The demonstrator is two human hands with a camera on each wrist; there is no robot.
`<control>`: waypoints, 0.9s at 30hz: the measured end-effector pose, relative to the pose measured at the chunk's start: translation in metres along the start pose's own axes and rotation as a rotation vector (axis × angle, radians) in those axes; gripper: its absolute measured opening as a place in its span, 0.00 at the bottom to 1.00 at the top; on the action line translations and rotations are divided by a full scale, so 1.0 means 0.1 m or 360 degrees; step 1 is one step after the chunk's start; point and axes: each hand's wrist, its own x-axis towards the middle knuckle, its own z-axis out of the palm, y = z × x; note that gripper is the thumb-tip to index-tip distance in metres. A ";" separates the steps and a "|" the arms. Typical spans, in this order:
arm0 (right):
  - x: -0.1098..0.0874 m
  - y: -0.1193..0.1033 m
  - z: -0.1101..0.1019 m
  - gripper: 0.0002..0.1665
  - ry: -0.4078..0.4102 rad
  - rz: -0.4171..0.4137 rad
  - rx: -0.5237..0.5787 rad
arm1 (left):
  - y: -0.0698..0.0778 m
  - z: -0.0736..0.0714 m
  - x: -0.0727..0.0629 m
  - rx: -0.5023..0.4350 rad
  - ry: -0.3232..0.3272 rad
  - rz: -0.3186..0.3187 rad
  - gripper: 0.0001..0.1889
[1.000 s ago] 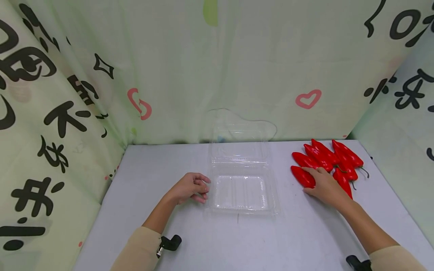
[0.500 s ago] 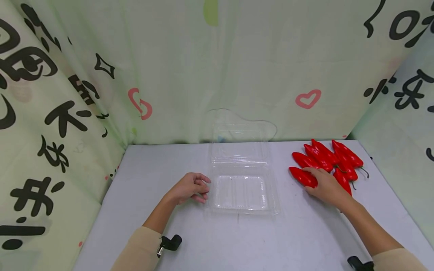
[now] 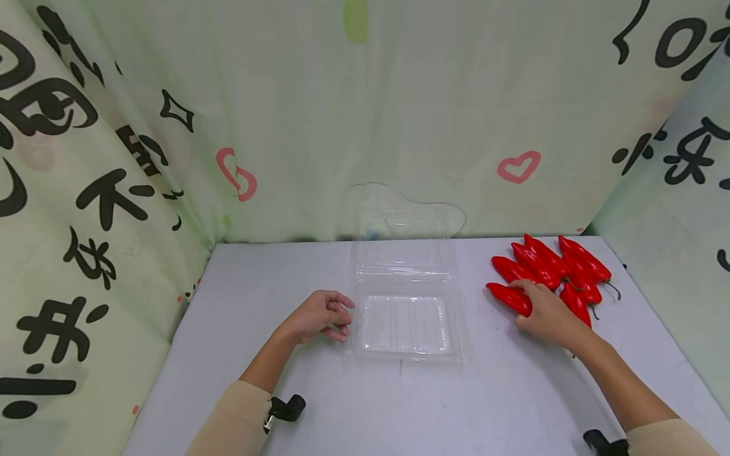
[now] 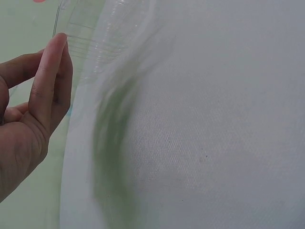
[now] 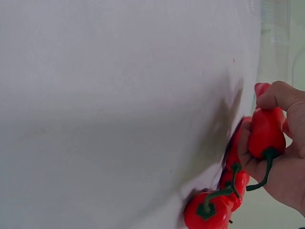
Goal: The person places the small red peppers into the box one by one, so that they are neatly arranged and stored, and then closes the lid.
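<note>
With fingers clamped on a pepper [image 3: 507,297] at the near left of the pile [image 3: 538,265], the right hand [image 3: 544,313] is apparently picking, next needing a clear lift, the loose-fingered left hand [image 3: 322,315] resting beside the box [image 3: 405,326].

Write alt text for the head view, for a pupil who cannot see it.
A person's right hand grips a red pepper beside more red peppers on a white table. The left hand is beside an open, empty clear plastic container; a patterned curtain hangs behind.

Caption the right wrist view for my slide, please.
Right hand holding a red pepper, more peppers on the white table.
</note>
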 end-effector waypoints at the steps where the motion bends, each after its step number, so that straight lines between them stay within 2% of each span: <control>1: 0.00 0.00 0.00 0.57 0.0001 -0.0002 0.0001 | 0.00 0.00 0.00 0.0000 -0.0003 0.0001 0.18; 8: -0.01 -0.06 -0.05 0.55 0.0035 -0.0032 0.0007 | 0.01 0.01 -0.01 0.0001 -0.0022 0.0007 0.18; 27: -0.07 -0.30 -0.25 0.48 0.0144 -0.0296 0.0096 | 0.03 -0.01 -0.02 0.0002 -0.0029 -0.0011 0.18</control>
